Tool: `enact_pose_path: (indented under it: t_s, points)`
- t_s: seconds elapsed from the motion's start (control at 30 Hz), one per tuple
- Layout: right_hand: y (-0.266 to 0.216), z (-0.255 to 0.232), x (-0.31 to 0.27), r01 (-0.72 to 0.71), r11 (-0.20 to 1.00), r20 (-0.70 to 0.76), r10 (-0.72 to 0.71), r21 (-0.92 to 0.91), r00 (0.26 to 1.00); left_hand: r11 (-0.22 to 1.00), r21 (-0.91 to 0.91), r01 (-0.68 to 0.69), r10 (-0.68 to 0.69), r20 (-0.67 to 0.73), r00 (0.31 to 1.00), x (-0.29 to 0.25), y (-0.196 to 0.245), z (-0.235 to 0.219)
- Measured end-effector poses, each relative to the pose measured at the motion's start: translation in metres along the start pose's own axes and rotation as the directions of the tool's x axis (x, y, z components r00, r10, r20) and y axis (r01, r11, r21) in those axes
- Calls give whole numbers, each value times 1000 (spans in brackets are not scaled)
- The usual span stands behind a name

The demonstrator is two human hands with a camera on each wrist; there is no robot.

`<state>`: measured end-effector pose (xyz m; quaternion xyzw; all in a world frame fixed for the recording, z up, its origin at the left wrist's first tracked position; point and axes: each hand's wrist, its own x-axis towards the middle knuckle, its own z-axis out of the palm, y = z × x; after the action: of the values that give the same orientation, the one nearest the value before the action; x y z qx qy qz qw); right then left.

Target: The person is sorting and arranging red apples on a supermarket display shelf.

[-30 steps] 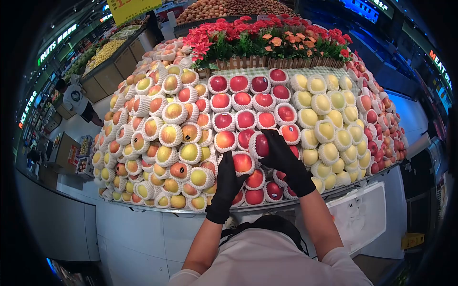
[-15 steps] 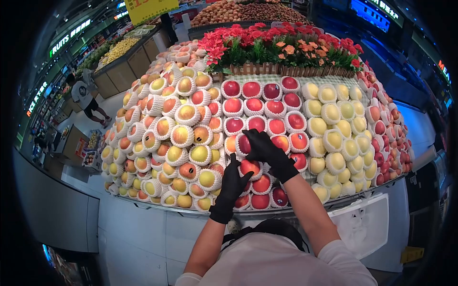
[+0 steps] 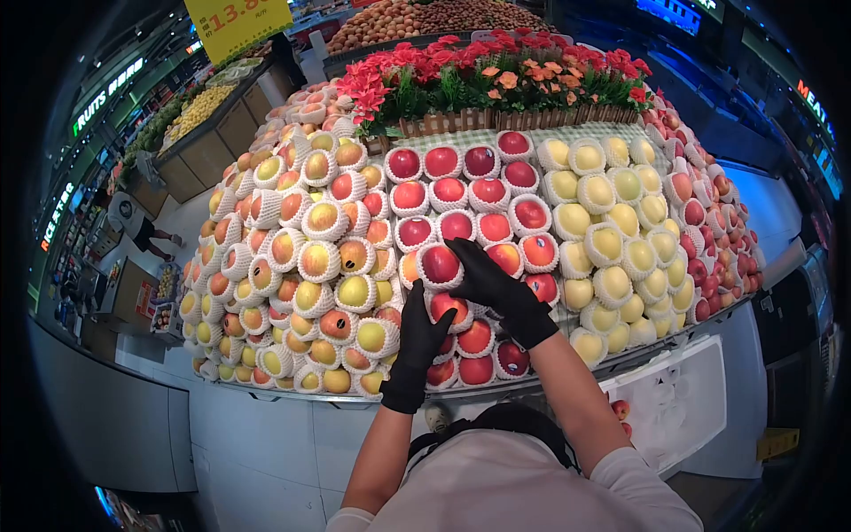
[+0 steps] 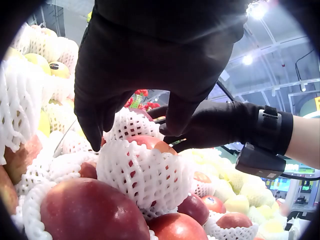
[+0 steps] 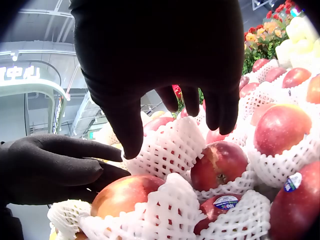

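Note:
A dark red apple (image 3: 441, 264) in a white foam net sits in the block of red apples in the head view, its red face turned up. My black-gloved right hand (image 3: 492, 284) holds it from the right, fingers along its upper side and thumb low. In the right wrist view the thumb presses the apple's foam net (image 5: 167, 145). My gloved left hand (image 3: 419, 335) lies just to the lower left, fingers extended and thumb apart, over another netted red apple (image 3: 449, 308). In the left wrist view its spread fingers arch above the foam-netted apples (image 4: 145, 170).
Yellow-red netted apples (image 3: 319, 257) pile up on the left, pale yellow fruit (image 3: 612, 244) on the right. Red flowers (image 3: 425, 66) behind a low wooden fence line the back. A white foam box (image 3: 683, 399) with a few red apples stands below right. A person (image 3: 133, 217) is far left.
My right hand has brought the dark red apple leftward and down into the block, and its face has turned upward. My left hand stays near it. The head view has shifted slightly.

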<state>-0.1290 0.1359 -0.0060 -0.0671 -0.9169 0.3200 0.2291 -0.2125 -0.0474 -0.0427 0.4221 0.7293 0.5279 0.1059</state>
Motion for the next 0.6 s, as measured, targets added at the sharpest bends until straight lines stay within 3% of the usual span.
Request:
enact_pose_path:
  t_s: [0.1, 0.13, 0.23, 0.27, 0.37, 0.4, 0.6]
  points:
    - [-17, -22, -8, -81, 965, 31, 76, 250, 997, 999, 5, 46, -46, -6, 999, -2, -2, -3]
    - [-15, -21, -16, 15, 966, -122, 17, 257, 992, 998, 20, 56, -56, -12, 998, -3, -2, -5]
    - [0, -29, -40, -241, 920, -22, 261, 310, 965, 997, -17, 80, -80, -45, 996, -3, 7, -11]
    - [-2, -32, -46, -294, 888, -75, 340, 353, 938, 993, -69, 97, -101, -56, 993, -3, 12, -12]
    - [-14, -49, -66, -551, 786, 74, 555, 281, 829, 986, -118, 118, -126, -69, 990, -6, 30, -15]
    - [-24, -54, -75, -512, 818, -6, 532, 260, 847, 986, -114, 118, -125, -59, 990, -7, 32, -16]
    - [-12, -52, -132, -629, 753, 12, 640, 194, 768, 985, -108, 135, -138, -18, 990, -17, 36, -12]
